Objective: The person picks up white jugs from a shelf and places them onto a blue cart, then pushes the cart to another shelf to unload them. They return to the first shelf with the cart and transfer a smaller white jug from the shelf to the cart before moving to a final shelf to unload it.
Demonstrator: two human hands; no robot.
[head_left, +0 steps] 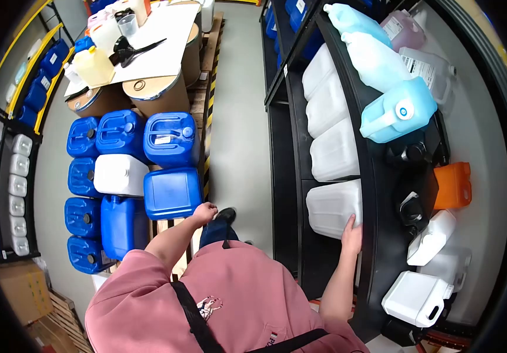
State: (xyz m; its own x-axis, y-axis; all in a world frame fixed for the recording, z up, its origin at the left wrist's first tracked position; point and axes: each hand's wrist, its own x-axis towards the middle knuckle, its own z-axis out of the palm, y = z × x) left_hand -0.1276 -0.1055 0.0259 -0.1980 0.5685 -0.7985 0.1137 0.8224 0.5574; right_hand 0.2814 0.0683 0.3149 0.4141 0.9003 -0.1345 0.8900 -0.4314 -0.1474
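Observation:
My right hand reaches to the rack on the right and grips the near end of a whitish translucent plastic canister, which lies on a shelf below the top one. Some of its fingers are hidden against the canister. My left hand hangs low with its fingers curled closed, and nothing shows in it. Close beside it is the corner of a blue jerrycan, turned so that a plain face points up. More translucent canisters lie in a row behind the gripped one.
Several blue jerrycans and one white jerrycan stand on a pallet at left. Behind them, fibre drums carry a white board with bottles and a black funnel. Light-blue jugs and a white jerrycan sit on the black top shelf.

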